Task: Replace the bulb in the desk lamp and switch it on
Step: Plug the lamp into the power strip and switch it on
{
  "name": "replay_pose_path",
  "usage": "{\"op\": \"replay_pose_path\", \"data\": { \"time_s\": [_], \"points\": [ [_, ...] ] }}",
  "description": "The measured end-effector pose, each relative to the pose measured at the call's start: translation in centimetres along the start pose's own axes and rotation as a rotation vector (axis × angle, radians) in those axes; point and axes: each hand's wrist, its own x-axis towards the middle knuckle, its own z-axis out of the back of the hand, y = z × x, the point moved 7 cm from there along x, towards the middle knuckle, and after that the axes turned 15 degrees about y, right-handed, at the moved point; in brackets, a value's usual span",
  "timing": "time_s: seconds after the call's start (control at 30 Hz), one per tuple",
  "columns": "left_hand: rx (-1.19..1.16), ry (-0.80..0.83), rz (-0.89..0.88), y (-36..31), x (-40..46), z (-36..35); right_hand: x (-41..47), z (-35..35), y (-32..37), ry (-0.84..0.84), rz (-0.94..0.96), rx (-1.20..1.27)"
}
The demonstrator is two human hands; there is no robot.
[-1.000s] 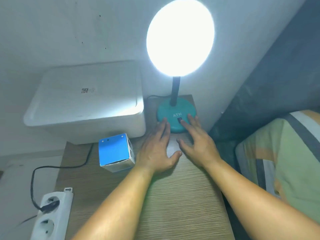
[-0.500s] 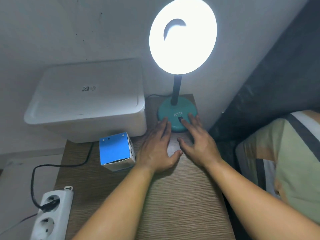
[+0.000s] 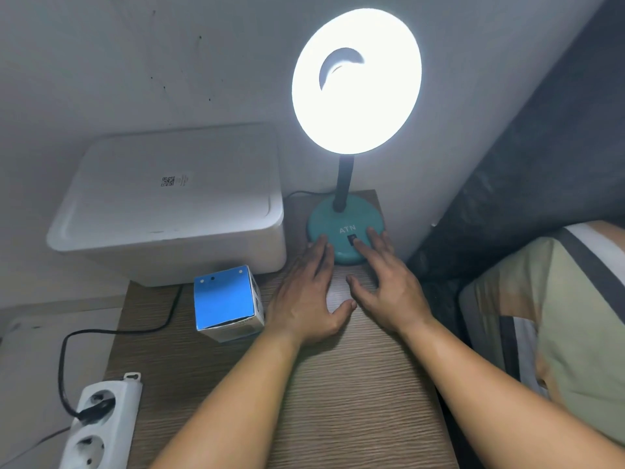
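desk lamp point(image 3: 345, 228) | teal base, black neck | upright | lit | table's far edge

Plain white wall point(image 3: 169, 62) behind, a few dark specks on it. Wood-grain tabletop point(image 3: 355, 401) pushed into the corner. White lidded storage box point(image 3: 169, 214) at back left against the wall, QR sticker on the lid. White power strip point(image 3: 101, 424) at lower left, black cable point(image 3: 84, 336) plugged in. Dark grey upholstered panel point(image 3: 541, 164) on the right, striped bedding point(image 3: 558, 316) below it. Cool white light, bright near the wall.
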Motion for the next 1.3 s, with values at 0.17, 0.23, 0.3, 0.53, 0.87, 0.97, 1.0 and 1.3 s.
{"op": "replay_pose_path", "data": {
  "time_s": [0.17, 0.23, 0.3, 0.53, 0.87, 0.97, 1.0, 1.3],
  "points": [
    [-0.003, 0.011, 0.003, 0.13, 0.18, -0.12, 0.09, -0.18, -0.23, 0.022, -0.026, 0.0],
    [-0.001, 0.013, 0.0, 0.1, 0.2, -0.1, 0.07, -0.2, -0.24, 0.028, -0.032, 0.001],
    [0.002, 0.009, -0.003, 0.04, 0.2, -0.09, 0.04, -0.19, -0.23, 0.027, -0.032, 0.002],
    [0.0, 0.011, -0.003, 0.08, 0.28, -0.18, 0.08, -0.18, -0.3, 0.023, -0.037, 0.008],
    [0.009, 0.007, -0.004, 0.07, 0.24, -0.08, 0.02, -0.14, -0.28, 0.028, -0.041, 0.005],
    [0.009, 0.004, -0.004, 0.07, 0.22, -0.1, -0.02, -0.02, -0.16, 0.026, -0.034, 0.004],
    [0.006, 0.006, -0.002, 0.1, 0.22, -0.14, -0.03, 0.05, -0.07, 0.022, -0.025, 0.005],
    [-0.003, 0.004, -0.002, 0.15, 0.17, -0.11, -0.19, 0.17, 0.33, 0.01, 0.012, 0.013]
  ]
}}
